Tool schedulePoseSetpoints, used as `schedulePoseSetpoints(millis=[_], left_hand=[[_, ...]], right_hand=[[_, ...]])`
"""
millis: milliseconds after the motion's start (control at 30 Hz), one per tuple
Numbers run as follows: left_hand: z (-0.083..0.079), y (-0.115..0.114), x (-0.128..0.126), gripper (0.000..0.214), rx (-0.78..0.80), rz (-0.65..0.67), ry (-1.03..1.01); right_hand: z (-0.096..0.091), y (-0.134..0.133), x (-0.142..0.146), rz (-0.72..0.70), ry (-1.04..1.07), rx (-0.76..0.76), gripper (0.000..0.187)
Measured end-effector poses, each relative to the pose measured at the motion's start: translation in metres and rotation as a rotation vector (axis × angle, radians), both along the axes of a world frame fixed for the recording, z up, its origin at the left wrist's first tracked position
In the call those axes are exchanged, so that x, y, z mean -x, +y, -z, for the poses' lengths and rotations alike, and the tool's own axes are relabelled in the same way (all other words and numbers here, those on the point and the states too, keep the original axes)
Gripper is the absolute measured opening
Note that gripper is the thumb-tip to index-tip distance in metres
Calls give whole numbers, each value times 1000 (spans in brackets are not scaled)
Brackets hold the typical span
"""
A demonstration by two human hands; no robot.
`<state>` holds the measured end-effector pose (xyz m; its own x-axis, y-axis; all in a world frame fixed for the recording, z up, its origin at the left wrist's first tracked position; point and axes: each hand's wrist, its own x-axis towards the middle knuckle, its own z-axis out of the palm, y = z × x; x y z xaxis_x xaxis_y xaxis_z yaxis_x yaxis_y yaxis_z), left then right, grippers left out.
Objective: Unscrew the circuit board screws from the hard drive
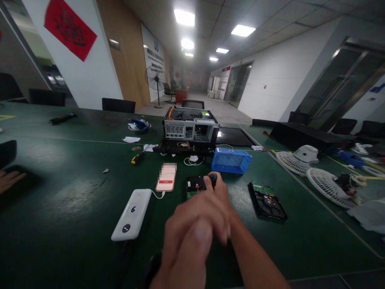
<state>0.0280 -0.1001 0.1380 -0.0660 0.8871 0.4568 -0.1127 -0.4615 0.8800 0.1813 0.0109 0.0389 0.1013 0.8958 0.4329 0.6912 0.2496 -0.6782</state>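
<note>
A hard drive (pixel 195 184) with a green circuit board lies on the table ahead of me, partly covered by my hands. My right hand (pixel 221 188) is at its right edge, closed round the dark, rounded handle of what looks like a screwdriver (pixel 213 178); the shaft is hidden. Nearer the camera, my left hand (pixel 194 228) is raised in front of the drive, slightly blurred, with its fingers curled in. Whatever it may hold does not show. To the right, a second hard drive (pixel 267 200) rests apart from both hands.
A blue plastic bin (pixel 231 161) stands behind the hands, near an opened computer case (pixel 191 128). On the left are a phone (pixel 166 178) cabled to a white power bank (pixel 132 214), and a yellow-black screwdriver (pixel 137 157). Fan parts (pixel 325 184) lie right. Another person's hand (pixel 10 179) shows far left.
</note>
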Motion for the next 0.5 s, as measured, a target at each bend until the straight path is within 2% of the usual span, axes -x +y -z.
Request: schedulePoseSetpoints(millis=[33, 133, 200, 267, 333, 500], left_hand=[[5, 25, -12, 35, 5, 36, 104], [42, 96, -28, 17, 94, -65, 444], [70, 126, -27, 18, 183, -69, 634], [92, 137, -24, 25, 174, 41, 702], [103, 135, -22, 27, 125, 90, 698], [104, 127, -23, 22, 8, 161, 668]], right_hand=[[-1, 0, 0, -18, -2, -1, 26], [-1, -1, 0, -31, -8, -21, 25], [0, 0, 0, -4, -16, -32, 25], [2, 1, 0, 16, -22, -37, 25], [3, 3, 0, 5, -20, -45, 25], [2, 7, 4, -7, -25, -83, 25]])
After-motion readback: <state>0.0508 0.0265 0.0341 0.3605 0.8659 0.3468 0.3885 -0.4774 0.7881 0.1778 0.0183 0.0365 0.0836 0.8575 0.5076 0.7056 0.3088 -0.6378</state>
